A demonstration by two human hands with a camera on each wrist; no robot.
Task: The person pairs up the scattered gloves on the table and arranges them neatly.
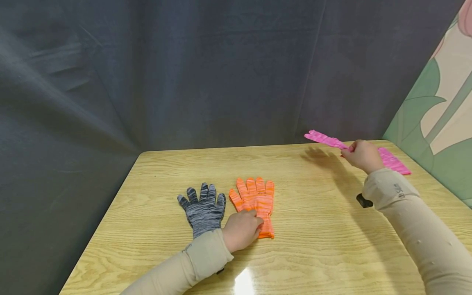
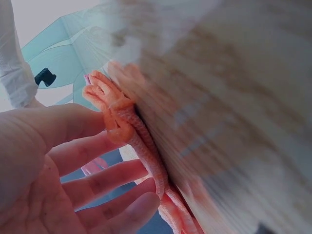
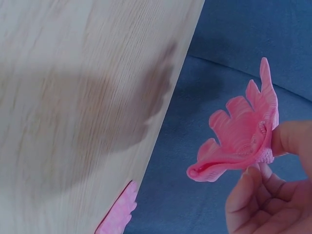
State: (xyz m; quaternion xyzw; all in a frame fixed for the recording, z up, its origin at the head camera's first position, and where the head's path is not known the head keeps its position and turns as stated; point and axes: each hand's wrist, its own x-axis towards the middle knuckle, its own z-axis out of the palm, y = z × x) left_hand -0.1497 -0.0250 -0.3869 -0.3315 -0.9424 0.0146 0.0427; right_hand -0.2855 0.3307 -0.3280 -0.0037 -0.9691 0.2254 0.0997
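My left hand (image 1: 243, 230) is over the lower part of an orange knit glove (image 1: 266, 203) lying on the table. In the left wrist view, thumb and index finger meet at a bunched fold of this orange glove (image 2: 119, 127), while the other fingers extend loosely beside it. Left of it lies a grey-and-black striped glove (image 1: 204, 213), partly hidden by my left wrist. At the far right, my right hand (image 1: 363, 155) pinches a pink glove (image 3: 243, 129) by its edge, lifted above the table. A second pink glove (image 1: 393, 161) lies flat behind that hand, partly covered.
The light wooden table (image 1: 313, 246) ends at a dark curtain (image 1: 228, 73) at the back and left. A wall with a leaf pattern (image 1: 442, 135) borders its right side. The raised pink glove casts a shadow on the tabletop.
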